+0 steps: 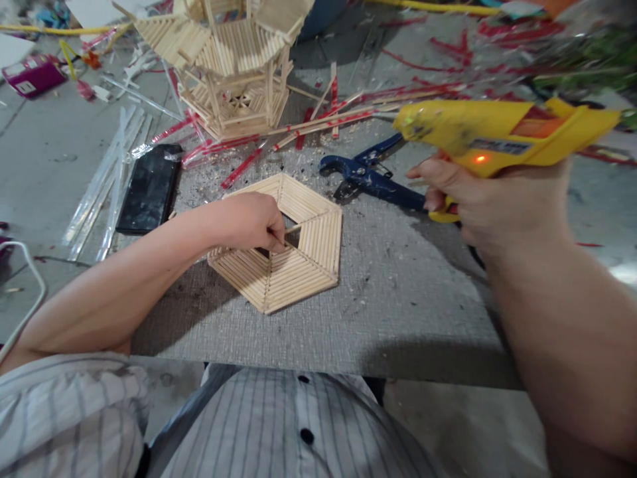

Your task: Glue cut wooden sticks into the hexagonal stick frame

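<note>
A flat hexagonal panel (pixel 318 249) of thin wooden sticks lies on the grey board, with a dark opening at its centre. Over that opening my left hand (pixel 253 222) is closed, its fingertips pinching a short wooden stick (pixel 293 229). My right hand (pixel 497 192) is wrapped around a yellow glue gun (pixel 462 133) with a glowing orange light. The gun is held up to the right of the panel, nozzle pointing left. Below its nozzle, blue-handled cutters (pixel 373 179) lie on the board, partly behind my right hand.
A pavilion-like stick model (pixel 239 79) stands at the back. Left of the panel lie a black phone (pixel 149 189) and clear glue sticks (pixel 104 192). Red-wrapped sticks (pixel 318 123) and scraps spread behind. The grey board's front edge (pixel 318 368) is near my body.
</note>
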